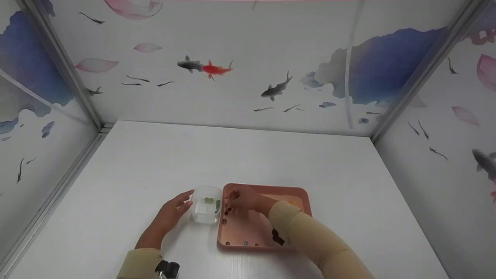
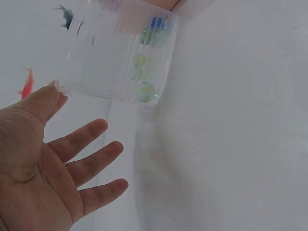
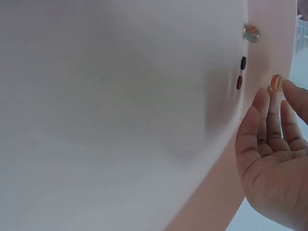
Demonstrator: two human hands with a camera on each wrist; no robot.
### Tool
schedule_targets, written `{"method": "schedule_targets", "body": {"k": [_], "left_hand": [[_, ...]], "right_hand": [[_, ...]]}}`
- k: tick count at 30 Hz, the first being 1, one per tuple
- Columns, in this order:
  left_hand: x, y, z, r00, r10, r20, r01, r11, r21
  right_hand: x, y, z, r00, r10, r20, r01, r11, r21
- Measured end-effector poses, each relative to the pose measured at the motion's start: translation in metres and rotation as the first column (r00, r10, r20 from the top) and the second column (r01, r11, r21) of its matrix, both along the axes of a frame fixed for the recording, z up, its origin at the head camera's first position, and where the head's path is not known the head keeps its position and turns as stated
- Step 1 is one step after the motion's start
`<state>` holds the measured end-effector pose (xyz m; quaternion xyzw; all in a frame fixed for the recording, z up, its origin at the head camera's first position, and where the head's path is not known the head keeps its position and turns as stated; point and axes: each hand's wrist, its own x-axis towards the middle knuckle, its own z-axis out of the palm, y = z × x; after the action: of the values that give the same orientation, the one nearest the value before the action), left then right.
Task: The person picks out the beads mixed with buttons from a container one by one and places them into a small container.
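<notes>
A clear plastic box (image 1: pixel 198 217) stands beside the left edge of a pinkish-orange tray (image 1: pixel 267 189). Green and blue marbles lie inside it, among them a pale green marble (image 2: pixel 145 92). My left hand (image 1: pixel 169 214) is at the box's left side, fingers spread; in the left wrist view the thumb and a finger meet its rim. Over the tray's left edge, my right hand (image 1: pixel 250 199) pinches an orange-streaked marble (image 3: pixel 276 83) between thumb and fingertip. On the tray near that hand are a clear marble with orange (image 3: pixel 251 33), a dark piece (image 3: pixel 243 63) and a red piece (image 3: pixel 239 83).
More marbles lie along the tray's near edge, such as a grey marble (image 1: pixel 245 243), and a yellow-orange piece (image 1: pixel 292 202) sits at its right. The white table (image 1: pixel 155 155) is bounded by printed panels (image 1: pixel 232 97) at the back and sides.
</notes>
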<state>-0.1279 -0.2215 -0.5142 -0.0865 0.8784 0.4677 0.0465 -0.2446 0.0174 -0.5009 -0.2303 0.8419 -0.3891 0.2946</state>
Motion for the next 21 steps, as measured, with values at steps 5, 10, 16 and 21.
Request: {"method": "schedule_targets", "body": {"k": [5, 10, 16, 21], "left_hand": [[0.000, 0.000, 0.001, 1.000, -0.008, -0.008, 0.008, 1.000, -0.008], [-0.001, 0.000, 0.000, 1.000, -0.008, -0.007, 0.008, 1.000, -0.005], [-0.001, 0.000, -0.002, 1.000, -0.009, -0.007, 0.009, 1.000, 0.002], [0.000, 0.000, -0.003, 1.000, -0.004, -0.009, 0.004, 1.000, 0.022]], "right_hand": [[-0.003, 0.002, 0.005, 1.000, -0.019, -0.005, 0.019, 1.000, -0.005], [-0.004, 0.004, 0.008, 0.998, -0.047, 0.034, 0.050, 0.995, -0.085], [-0.006, 0.006, 0.012, 0.992, -0.092, 0.088, 0.104, 0.984, -0.146], [-0.007, 0.010, 0.014, 0.991, -0.100, 0.090, 0.116, 0.972, -0.204]]}}
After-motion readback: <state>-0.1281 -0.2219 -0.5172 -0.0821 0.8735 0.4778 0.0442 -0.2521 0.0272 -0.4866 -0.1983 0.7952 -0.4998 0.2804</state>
